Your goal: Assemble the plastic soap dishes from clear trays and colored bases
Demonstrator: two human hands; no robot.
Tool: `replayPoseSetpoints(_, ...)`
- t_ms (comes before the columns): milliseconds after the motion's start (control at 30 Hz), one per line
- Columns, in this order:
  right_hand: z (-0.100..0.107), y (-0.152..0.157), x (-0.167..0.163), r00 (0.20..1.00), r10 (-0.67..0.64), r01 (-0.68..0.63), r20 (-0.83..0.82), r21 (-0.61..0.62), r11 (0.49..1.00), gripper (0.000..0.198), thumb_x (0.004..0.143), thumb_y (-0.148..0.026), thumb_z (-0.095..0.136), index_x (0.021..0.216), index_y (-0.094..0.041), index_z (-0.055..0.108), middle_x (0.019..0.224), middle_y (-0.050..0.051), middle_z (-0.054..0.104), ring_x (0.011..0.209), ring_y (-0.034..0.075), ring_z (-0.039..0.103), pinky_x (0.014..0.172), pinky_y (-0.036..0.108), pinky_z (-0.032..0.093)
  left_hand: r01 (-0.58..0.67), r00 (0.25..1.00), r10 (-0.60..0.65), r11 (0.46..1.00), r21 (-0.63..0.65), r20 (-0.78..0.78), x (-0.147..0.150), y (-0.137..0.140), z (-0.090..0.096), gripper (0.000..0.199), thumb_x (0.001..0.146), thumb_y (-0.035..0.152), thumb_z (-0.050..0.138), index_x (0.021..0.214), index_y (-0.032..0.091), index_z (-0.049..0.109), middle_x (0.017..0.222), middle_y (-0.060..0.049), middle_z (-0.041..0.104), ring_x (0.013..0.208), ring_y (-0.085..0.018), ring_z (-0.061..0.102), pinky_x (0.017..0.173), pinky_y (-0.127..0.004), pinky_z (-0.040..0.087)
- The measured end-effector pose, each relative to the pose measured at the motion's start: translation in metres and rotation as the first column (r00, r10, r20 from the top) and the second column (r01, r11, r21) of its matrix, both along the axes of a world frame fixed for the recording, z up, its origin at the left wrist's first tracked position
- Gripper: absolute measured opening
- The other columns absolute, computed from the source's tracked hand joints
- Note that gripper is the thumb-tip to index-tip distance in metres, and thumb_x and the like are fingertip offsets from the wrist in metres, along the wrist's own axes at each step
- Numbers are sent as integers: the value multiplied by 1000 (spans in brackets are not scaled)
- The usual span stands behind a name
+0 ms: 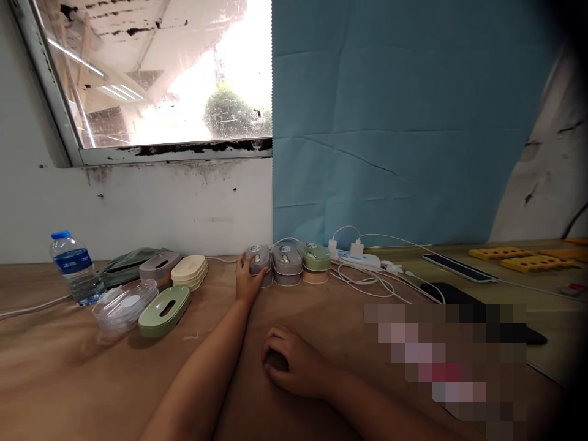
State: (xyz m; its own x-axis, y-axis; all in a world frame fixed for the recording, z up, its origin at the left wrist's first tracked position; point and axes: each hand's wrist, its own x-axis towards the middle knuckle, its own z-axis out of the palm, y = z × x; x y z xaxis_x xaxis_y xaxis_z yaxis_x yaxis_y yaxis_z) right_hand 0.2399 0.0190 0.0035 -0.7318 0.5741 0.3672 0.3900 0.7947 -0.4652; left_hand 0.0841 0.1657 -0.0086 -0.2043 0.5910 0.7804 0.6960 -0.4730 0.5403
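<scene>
At the row of oval lidded plastic boxes by the wall, my left hand (250,277) is closed around the leftmost grey box (258,252), thumb on one side and fingers on the other. A second grey box (286,269) stands directly to its right, then a green box (314,257) with a tan lower part. Round labels show on the lids. Nearer to me, my right hand (294,361) rests on the brown tabletop (193,380). Its fingers are loosely curled, with a gap to the thumb and nothing visible between them.
On the left are a water bottle (73,269), a clear plastic dish (126,306), a green slotted tray (165,311), stacked cream trays (189,272) and a grey slotted piece (160,264). To the right lie a power strip (362,260), white cables (367,282) and a phone (459,268).
</scene>
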Motion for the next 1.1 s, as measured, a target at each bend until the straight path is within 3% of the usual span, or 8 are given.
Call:
replayPoseSetpoints(133,-1,0,0,1000,12,-12,-6,10,1000,14,66,-10,53,78,-18,55,83,1,54,83,16,49,76,25,38,-81,987,66,992,96,147,-13,-17,6,40,70,35,59,106,19,48,119,-11,37,114,-23,38,95,-37,33)
replayPoseSetpoints(233,-1,0,1,1000,9,-9,-6,9,1000,14,67,-10,52,78,-18,55,83,1,54,82,16,49,76,25,39,-101,983,81,988,116,168,-26,-44,8,41,70,36,60,105,19,48,119,-10,37,114,-23,38,95,-37,33)
replayPoseSetpoints(467,2,-3,2,999,-26,25,-21,-42,999,18,67,-10,51,82,-19,53,88,2,52,84,17,49,76,27,40,58,997,-63,993,-105,-46,-54,-123,6,38,72,34,58,106,21,47,120,-9,37,114,-24,38,94,-41,33)
replayPoseSetpoints(667,2,-3,3,988,-116,106,-101,-97,990,33,66,-11,50,97,-21,47,98,4,49,91,18,48,81,29,40,132,989,-143,968,-215,-37,-77,-162,8,37,72,34,58,106,23,46,121,-9,36,115,-25,37,95,-44,31)
replayPoseSetpoints(733,-1,-1,3,982,-144,131,-125,-104,986,37,67,-11,50,101,-21,44,102,4,48,94,19,47,82,30,40,239,965,-257,938,-250,-42,-83,-166,10,38,70,33,61,103,22,47,120,-10,37,114,-24,38,94,-43,32)
replayPoseSetpoints(867,-6,5,2,958,-201,188,-205,-79,979,49,68,-12,49,114,-21,35,113,6,42,106,20,41,92,34,36,462,860,-507,825,-325,-65,-86,-167,13,41,63,32,68,98,20,50,116,-10,41,110,-24,41,92,-39,35)
replayPoseSetpoints(1000,-10,10,1,954,-217,204,-208,-79,976,57,67,-18,53,120,-22,31,122,7,35,116,22,33,99,37,29,540,792,-608,744,-394,-64,-83,-168,16,47,53,33,74,92,19,53,115,-10,42,108,-24,42,91,-36,35)
replayPoseSetpoints(1100,-14,11,2,970,-190,172,-148,-126,977,76,62,-25,62,127,-21,23,131,9,28,121,25,27,101,39,26,577,755,-654,693,-432,-40,-82,-170,19,49,46,33,77,86,18,54,110,-9,43,104,-22,44,88,-33,38)
